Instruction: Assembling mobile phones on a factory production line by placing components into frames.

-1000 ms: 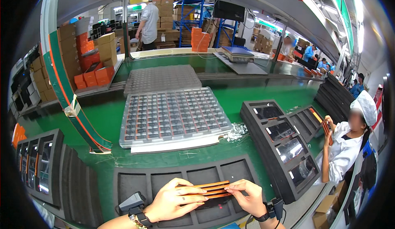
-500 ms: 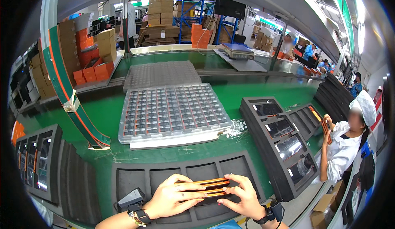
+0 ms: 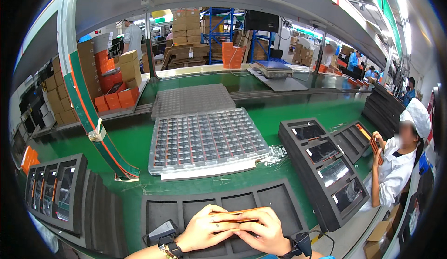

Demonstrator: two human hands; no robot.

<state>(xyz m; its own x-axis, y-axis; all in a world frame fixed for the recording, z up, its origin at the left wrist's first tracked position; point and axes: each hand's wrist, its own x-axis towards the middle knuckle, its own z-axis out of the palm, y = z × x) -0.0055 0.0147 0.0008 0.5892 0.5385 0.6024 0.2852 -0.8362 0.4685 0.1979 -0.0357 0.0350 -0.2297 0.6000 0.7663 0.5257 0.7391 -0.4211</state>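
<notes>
A small stack of thin, flat, orange-edged panels (image 3: 247, 211) is held between my two hands, seen nearly edge-on. My left hand (image 3: 209, 228) grips its left part, and my right hand (image 3: 263, 228) grips its right part, with fingertips nearly meeting in the middle. The fingers cover most of the panels, so how many there are cannot be seen. Beneath my hands lies a black foam tray (image 3: 180, 212) with wide rectangular pockets; the pockets in sight hold nothing. Both wrists wear black straps, and a grey device (image 3: 162, 230) sits by the left one.
Ahead stands a clear plastic tray (image 3: 209, 140) of small parts, another gridded tray (image 3: 193, 101) behind it. At right is a foam tray (image 3: 302, 175) holding dark glossy panels; at left, a similar tray (image 3: 79, 189) tops a foam stack. A co-worker (image 3: 396, 170) holds orange-edged pieces.
The panels, earlier showing gaps between them, are now pressed closer together. My hands have drawn nearer each other. The whole view has shifted, so the bench appears lower and further right.
</notes>
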